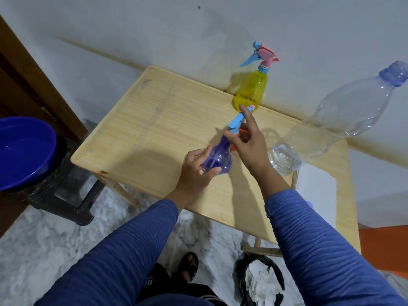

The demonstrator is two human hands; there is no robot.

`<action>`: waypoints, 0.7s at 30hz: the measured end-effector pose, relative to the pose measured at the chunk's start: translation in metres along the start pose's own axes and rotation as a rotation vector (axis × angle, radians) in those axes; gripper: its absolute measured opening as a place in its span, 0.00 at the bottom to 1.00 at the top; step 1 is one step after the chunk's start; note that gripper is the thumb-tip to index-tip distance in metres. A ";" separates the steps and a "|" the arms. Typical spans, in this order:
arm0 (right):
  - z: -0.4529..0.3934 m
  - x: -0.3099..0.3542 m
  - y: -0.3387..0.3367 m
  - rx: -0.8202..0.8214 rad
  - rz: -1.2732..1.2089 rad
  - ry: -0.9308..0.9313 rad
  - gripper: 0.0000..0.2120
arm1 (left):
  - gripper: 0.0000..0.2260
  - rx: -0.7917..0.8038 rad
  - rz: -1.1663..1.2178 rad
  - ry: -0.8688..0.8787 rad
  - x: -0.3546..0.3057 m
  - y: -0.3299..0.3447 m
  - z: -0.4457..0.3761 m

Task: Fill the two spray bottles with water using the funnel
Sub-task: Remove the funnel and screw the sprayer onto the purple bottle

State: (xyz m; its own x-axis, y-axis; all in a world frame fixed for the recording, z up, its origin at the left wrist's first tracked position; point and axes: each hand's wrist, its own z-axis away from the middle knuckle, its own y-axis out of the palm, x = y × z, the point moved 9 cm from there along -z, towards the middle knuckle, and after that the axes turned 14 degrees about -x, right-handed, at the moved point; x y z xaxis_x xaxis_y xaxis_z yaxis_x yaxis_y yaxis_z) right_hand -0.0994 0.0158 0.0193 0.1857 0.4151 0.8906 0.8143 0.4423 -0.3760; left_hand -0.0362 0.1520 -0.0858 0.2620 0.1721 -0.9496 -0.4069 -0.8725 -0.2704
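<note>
A purple spray bottle (220,161) stands on the wooden table (154,120). My left hand (196,171) grips its round body from the left. My right hand (247,140) is closed on its blue spray head (236,123) at the neck, index finger raised. A yellow spray bottle (251,89) with a pink and blue head stands at the table's far edge by the wall. Something orange (242,130) shows behind my right hand; mostly hidden, perhaps the funnel. A large clear water bottle (331,120) with a blue cap stands at the right with a little water in its base.
A blue basin (24,151) holding water rests on a dark stool (66,195) left of the table. A black bin (260,281) with white paper stands on the marble floor below the table. A white sheet (315,191) lies at the table's right side.
</note>
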 end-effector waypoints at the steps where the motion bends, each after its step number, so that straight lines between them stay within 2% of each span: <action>1: 0.000 0.000 0.000 0.030 -0.003 0.001 0.29 | 0.35 -0.001 -0.005 0.006 -0.001 0.000 0.000; 4: 0.001 0.003 -0.002 0.050 -0.041 0.005 0.28 | 0.34 -0.001 -0.022 0.017 0.000 0.000 -0.001; 8: 0.000 0.007 -0.002 -0.039 0.003 -0.005 0.29 | 0.34 0.006 -0.013 0.002 0.003 0.002 -0.001; 10: 0.000 0.008 0.000 -0.016 0.017 -0.012 0.31 | 0.35 0.010 -0.009 -0.014 0.004 0.002 -0.001; 14: 0.001 0.004 0.003 0.082 -0.022 -0.014 0.27 | 0.36 0.001 -0.013 -0.020 0.003 0.002 -0.001; 18: 0.000 0.009 0.002 0.015 -0.010 -0.036 0.28 | 0.36 0.002 -0.020 -0.014 0.002 0.002 -0.001; 21: 0.000 0.010 0.004 0.029 -0.011 -0.040 0.31 | 0.36 0.005 -0.027 -0.007 0.001 0.002 -0.002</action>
State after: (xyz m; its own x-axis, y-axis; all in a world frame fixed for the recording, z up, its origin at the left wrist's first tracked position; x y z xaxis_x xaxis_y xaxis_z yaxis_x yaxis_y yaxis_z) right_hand -0.0942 0.0217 0.0272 0.1544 0.4412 0.8840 0.7997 0.4697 -0.3741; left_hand -0.0353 0.1498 -0.0873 0.2664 0.1988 -0.9431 -0.4042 -0.8652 -0.2966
